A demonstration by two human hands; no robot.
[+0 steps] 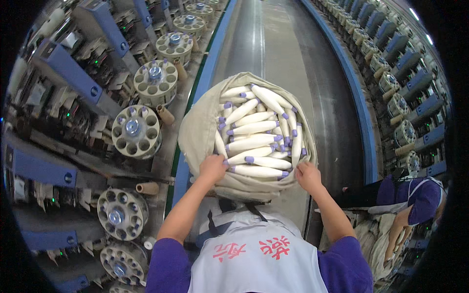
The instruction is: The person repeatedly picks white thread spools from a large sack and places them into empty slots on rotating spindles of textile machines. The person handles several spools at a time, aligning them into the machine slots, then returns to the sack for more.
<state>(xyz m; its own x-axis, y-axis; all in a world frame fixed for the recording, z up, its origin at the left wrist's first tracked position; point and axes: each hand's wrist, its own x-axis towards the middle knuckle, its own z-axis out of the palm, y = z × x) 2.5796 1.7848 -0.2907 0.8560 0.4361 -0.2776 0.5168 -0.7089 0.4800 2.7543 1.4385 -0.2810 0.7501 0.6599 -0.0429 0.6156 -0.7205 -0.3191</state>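
Observation:
In front of my body sits a wide cream cloth sack, its mouth spread open. Many spindle-shaped bobbins of white yarn with purple ends lie inside, most of them sideways. My left hand is closed on the sack's near-left rim, by a purple bobbin end. At the near-right rim my right hand is closed on the folded cloth edge. The sack's base and what bears it are hidden below my hands.
A machine row with round multi-hole magazines and brown cones lines the left. Another machine row runs along the right. A smooth aisle floor lies ahead. At lower right a co-worker stands by another cloth sack.

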